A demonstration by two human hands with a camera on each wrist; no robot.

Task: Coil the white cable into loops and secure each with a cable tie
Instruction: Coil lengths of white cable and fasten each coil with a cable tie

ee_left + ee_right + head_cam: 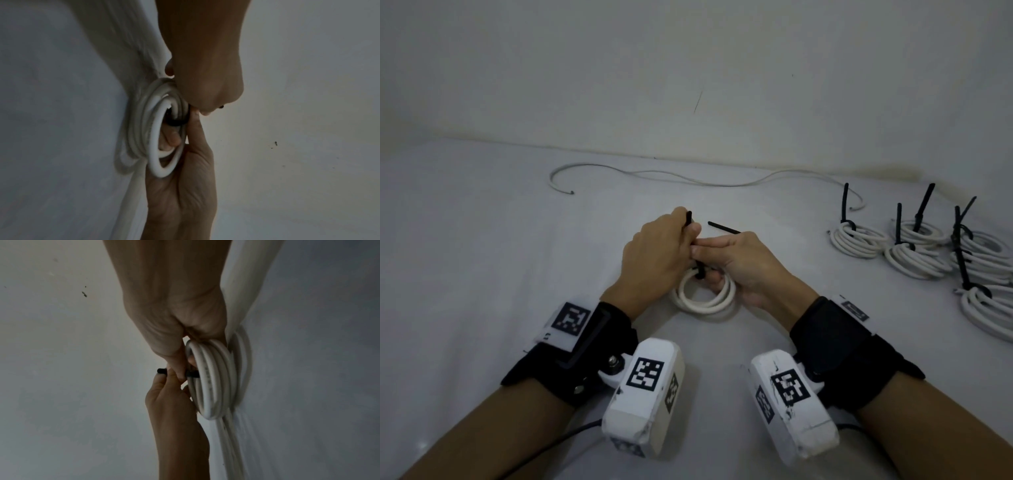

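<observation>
1. Left hand (654, 255): grip closed round the free tail of the black cable tie (689, 222), which pokes up out of the fist toward 12 o'clock.
2. Right hand (743, 260): thumb and forefinger pinch the tie at its head, lower fingers hooked through the white coil (705, 301). A second black strip (724, 228) shows above this hand; whether it is held, cannot tell.
3. Coil sits on the counter (482, 240) between both hands, at 6 o'clock from the grip; tie wraps it at its far edge.
4. Handling, by judgement: cable looks light, springy, smooth-jacketed. Loops will fan apart if released before the tie bites. Best hold is across all strands right beside the tie.
5. Tie looks thin and stiff; pull the tail straight, close to the head.
6. Outward: finished tied coils (859, 241) at 3 o'clock; a loose cable (688, 180) lies uncoiled at 12 o'clock near the wall.
</observation>
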